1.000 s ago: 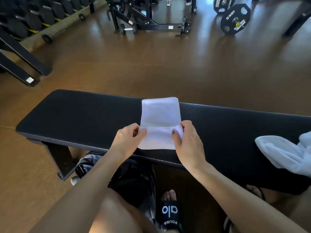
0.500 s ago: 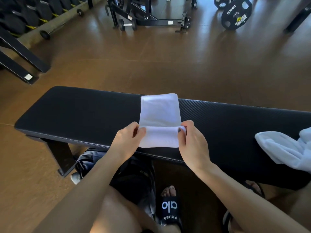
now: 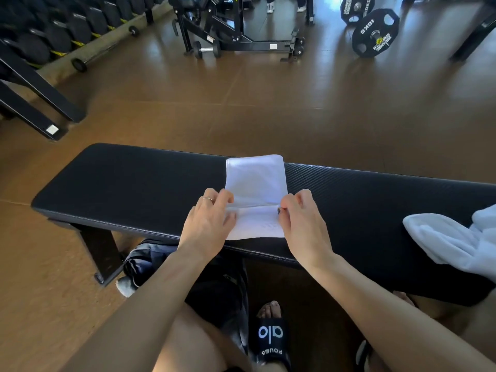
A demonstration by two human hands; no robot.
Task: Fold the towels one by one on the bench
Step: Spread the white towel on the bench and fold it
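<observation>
Both hands, left hand [image 3: 208,224] and right hand [image 3: 302,224], pinch the half-folded towel [image 3: 255,183] on the worktop [image 3: 134,183]; an apparently unfolded heap [image 3: 451,242] waits.

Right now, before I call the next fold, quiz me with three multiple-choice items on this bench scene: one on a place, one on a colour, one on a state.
1. Where does the crumpled white towel pile lie?
A. on the floor
B. at the right end of the black padded bench
C. on the dumbbell rack

2. What colour is the flat folded rectangular towel?
A. white
B. grey
C. blue

3. What are the hands doing?
A. both resting on the knees
B. only the left touches cloth
C. left hand and right hand each pinch a side of the towel's fold line

Key: B, the pile sits on the bench's right end; A, the cloth is plainly white; C, fingers of both hands close on the towel's edges.
</observation>
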